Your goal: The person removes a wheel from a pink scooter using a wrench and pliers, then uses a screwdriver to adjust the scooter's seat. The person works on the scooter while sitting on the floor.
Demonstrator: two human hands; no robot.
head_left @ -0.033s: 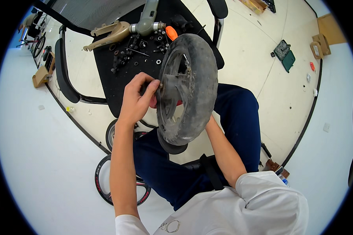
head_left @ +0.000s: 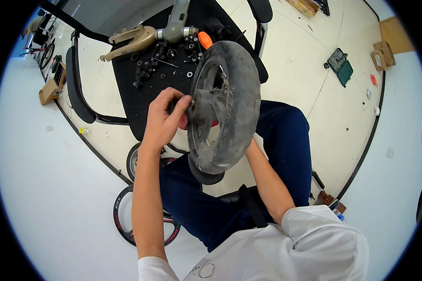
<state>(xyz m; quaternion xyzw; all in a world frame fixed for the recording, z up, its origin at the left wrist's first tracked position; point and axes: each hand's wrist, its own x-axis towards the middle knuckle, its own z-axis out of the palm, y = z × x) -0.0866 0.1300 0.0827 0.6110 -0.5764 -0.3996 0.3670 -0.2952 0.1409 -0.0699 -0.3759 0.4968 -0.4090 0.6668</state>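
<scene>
A worn grey tyre on a spoked wheel (head_left: 241,107) is held up over my lap, tilted so its hub side faces left. My left hand (head_left: 164,117) is at the hub, with thumb and forefinger pinched on a small part at the axle end; the fingertips hide what it is. My right forearm (head_left: 267,175) reaches behind the wheel, and the tyre covers that hand, so its fingers do not show. Something red shows behind the hub, near my left thumb.
Ahead, a black chair seat (head_left: 136,110) carries a tan fork (head_left: 138,42), a grey frame tube (head_left: 176,28), an orange piece (head_left: 205,40) and several bolts and nuts. An open green case (head_left: 344,72) lies on the floor at right. A black spoked wheel (head_left: 123,220) is at lower left.
</scene>
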